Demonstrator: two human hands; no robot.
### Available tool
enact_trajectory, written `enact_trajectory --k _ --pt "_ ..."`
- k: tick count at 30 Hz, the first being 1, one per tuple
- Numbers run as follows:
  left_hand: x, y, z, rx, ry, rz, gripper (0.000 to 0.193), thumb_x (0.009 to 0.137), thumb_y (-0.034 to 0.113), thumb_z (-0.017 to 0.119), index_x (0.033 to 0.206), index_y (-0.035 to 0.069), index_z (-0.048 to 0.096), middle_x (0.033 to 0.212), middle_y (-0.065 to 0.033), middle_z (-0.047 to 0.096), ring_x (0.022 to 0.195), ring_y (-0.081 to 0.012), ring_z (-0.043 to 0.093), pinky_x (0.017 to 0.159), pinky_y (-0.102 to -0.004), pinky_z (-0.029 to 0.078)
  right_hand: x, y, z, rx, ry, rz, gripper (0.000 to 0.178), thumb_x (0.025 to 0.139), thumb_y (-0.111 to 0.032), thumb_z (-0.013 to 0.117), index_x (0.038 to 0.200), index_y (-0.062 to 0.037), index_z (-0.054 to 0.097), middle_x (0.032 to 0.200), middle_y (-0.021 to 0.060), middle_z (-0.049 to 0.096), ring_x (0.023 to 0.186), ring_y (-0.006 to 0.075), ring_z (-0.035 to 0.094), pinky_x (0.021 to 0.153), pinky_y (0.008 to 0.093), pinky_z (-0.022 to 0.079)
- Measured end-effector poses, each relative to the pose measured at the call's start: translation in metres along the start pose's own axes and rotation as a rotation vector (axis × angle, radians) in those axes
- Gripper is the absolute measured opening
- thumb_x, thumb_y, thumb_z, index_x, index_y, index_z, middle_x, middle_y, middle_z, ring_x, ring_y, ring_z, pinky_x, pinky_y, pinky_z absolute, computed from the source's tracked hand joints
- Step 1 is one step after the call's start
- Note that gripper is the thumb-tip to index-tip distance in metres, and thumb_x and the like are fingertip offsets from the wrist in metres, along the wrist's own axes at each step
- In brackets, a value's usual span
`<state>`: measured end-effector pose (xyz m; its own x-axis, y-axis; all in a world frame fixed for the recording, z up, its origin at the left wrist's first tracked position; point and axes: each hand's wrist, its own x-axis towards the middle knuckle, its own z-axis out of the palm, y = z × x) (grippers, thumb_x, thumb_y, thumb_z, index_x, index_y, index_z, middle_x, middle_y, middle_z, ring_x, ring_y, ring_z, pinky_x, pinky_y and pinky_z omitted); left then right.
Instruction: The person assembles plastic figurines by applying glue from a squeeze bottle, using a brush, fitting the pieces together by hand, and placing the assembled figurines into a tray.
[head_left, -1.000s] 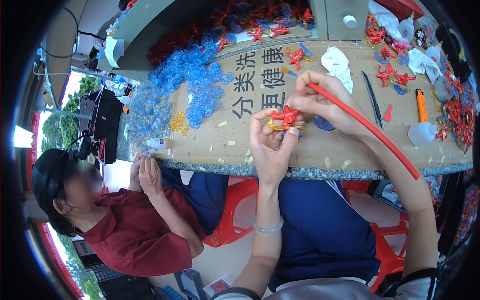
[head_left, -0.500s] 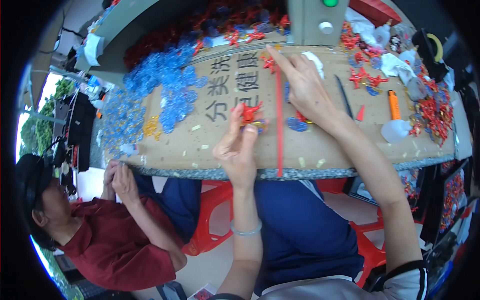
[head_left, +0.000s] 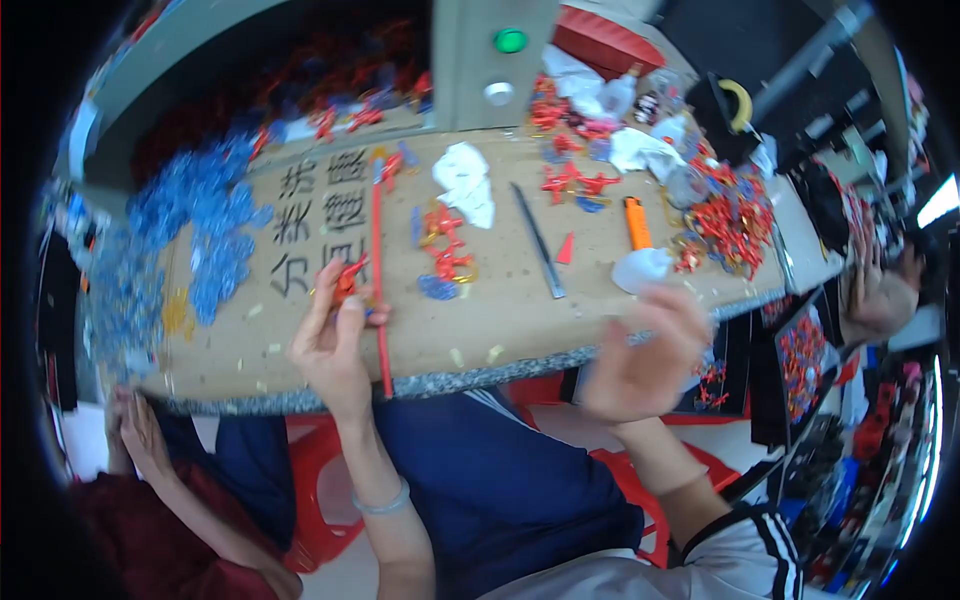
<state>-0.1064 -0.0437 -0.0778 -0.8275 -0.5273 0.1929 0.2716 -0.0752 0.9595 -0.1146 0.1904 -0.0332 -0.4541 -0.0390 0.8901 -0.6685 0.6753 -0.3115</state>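
Note:
My left hand (head_left: 335,350) is closed in a pinch over the cardboard. Between its thumb and fingers is a small red plastic figure (head_left: 348,278), with a bit of blue showing by the thumb. My right hand (head_left: 650,360) is over the table's front edge, just in front of a white squeeze bottle (head_left: 642,268). Motion smears its fingers, so I cannot make out anything in them. A red strip (head_left: 379,300) runs across the cardboard beside my left hand. Right of it, several red figures with yellow and blue parts (head_left: 447,245) lie in a row.
Blue clear pieces (head_left: 215,210) are heaped at the left, beside small yellow ones (head_left: 179,312). A dark blade-like tool (head_left: 538,240), an orange-handled tool (head_left: 637,222) and white tissue (head_left: 465,185) lie on the cardboard. Red figures (head_left: 735,215) pile up at the right. A co-worker's hands (head_left: 140,435) rest at the left edge.
My right hand has moved from the far end of the red strip back toward me and right, to the front edge. My left hand still holds the red figure. The whole view has swung right.

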Motion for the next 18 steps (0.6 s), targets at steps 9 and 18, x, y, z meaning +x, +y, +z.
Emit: enact_trajectory --k 9,18 --pt "0.003 0.010 0.019 -0.270 -0.109 -0.063 0.033 0.083 -0.009 0.055 0.116 -0.010 0.053 0.113 -0.0146 0.059 0.088 -0.0121 0.062 0.073 -0.0254 0.057 -0.028 0.083 -0.029 0.302 -0.168 0.767 0.051 0.086 -0.005 0.061 0.131 0.0027 0.039 0.122 0.0182 0.054 0.110 0.0198 0.052 0.093 0.0313 0.043" --pt "0.005 0.013 0.021 -0.241 -0.087 -0.068 0.032 0.083 -0.010 0.054 0.115 -0.012 0.053 0.105 -0.0166 0.061 0.086 -0.0151 0.064 0.072 -0.0277 0.059 -0.005 0.028 0.004 0.415 -0.133 0.621 0.046 0.087 -0.006 0.060 0.128 0.0020 0.041 0.104 0.0150 0.061 0.096 0.0173 0.059 0.082 0.0280 0.046"
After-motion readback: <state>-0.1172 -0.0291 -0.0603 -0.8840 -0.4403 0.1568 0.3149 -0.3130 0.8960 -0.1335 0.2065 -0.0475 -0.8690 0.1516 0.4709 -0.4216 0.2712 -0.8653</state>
